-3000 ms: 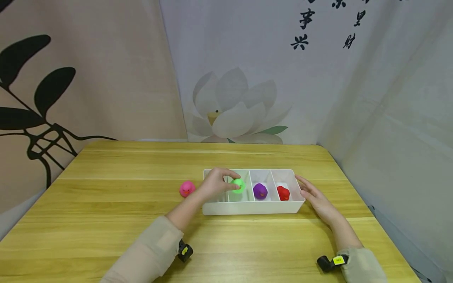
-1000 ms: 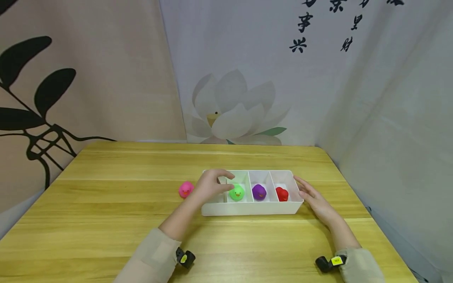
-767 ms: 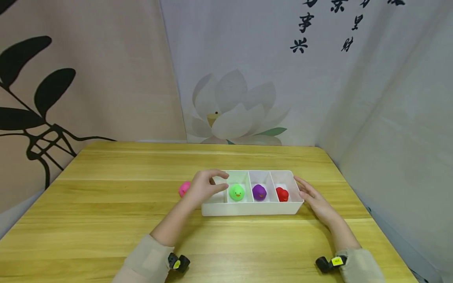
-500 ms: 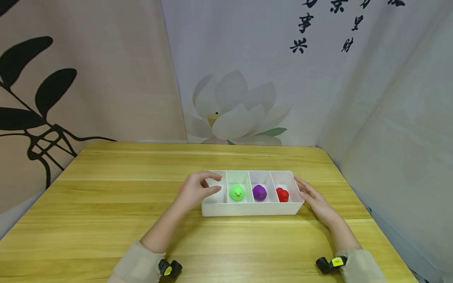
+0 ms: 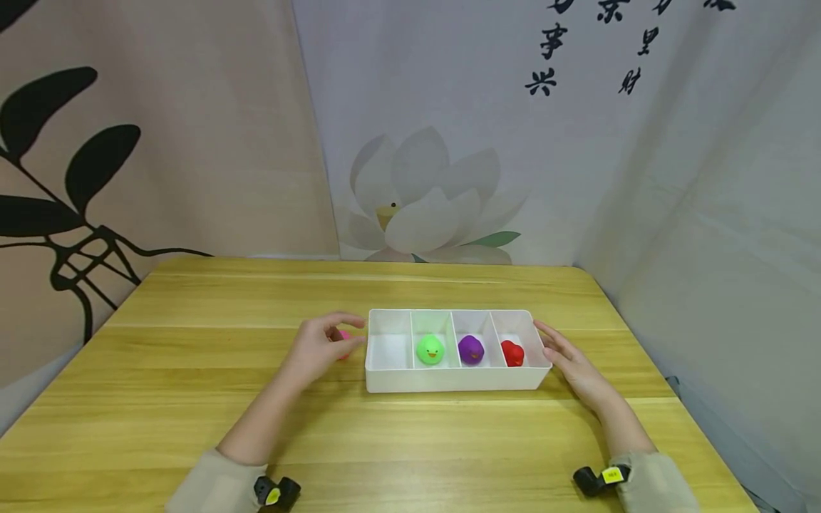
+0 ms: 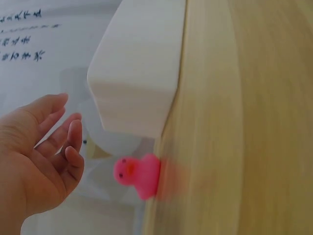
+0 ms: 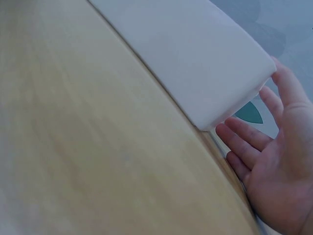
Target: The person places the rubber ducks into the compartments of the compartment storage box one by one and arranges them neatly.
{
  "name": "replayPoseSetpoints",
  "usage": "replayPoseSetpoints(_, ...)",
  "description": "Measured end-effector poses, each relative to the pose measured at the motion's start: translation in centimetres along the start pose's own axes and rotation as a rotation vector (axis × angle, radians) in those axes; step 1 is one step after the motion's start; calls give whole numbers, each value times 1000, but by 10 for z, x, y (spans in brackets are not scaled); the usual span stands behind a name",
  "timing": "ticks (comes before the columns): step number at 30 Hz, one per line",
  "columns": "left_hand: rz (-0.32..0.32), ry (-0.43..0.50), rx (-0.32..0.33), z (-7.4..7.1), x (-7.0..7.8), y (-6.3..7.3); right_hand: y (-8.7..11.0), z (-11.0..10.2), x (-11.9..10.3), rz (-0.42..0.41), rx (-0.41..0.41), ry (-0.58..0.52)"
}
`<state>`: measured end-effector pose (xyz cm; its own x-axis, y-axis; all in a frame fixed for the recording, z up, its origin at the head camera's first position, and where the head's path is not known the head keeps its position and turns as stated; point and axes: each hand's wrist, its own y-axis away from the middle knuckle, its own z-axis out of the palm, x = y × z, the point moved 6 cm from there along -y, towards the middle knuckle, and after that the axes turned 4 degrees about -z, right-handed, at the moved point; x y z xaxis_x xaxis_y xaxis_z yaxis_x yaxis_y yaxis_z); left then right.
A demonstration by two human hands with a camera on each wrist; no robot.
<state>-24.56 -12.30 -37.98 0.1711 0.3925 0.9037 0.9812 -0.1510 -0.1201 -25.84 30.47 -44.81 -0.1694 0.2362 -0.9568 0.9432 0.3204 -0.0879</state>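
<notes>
A white box (image 5: 452, 380) with a row of compartments stands on the table. Its leftmost compartment is bare; the others hold a green rubber duck (image 5: 430, 350), a purple rubber duck (image 5: 471, 350) and a red rubber duck (image 5: 512, 353), one each. Left of the box, a pink rubber duck (image 6: 139, 175) sits upright on the table, mostly hidden by my left hand (image 5: 321, 347) in the head view. That hand hovers above it, fingers loosely bent, holding nothing and apart from the duck. My right hand (image 5: 577, 363) rests its fingers against the box's right end.
The wooden table (image 5: 449, 449) reaches back to a cloth backdrop (image 5: 442, 85) printed with a flower and dark characters. Another cloth wall (image 5: 725, 214) hangs along the right side. Each sleeve carries a black wrist camera (image 5: 278, 493).
My left hand lowered the green duck into the second compartment and let it go, then moved left, away from the box toward the pink duck. The right hand stays at the box's end.
</notes>
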Motion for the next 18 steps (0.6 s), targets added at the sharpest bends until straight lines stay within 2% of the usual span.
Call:
replayPoseSetpoints(8, -39, -42, 24, -20, -13, 0, -1, 0, -1, 2, 2, 2)
replayPoseSetpoints(15, -37, -66, 20, -27, -28, -6, -1, 0, -3, 3, -2, 3)
replayPoseSetpoints(18, -58, -66, 13, -29, -35, -7, -1, 1, -4, 4, -4, 2)
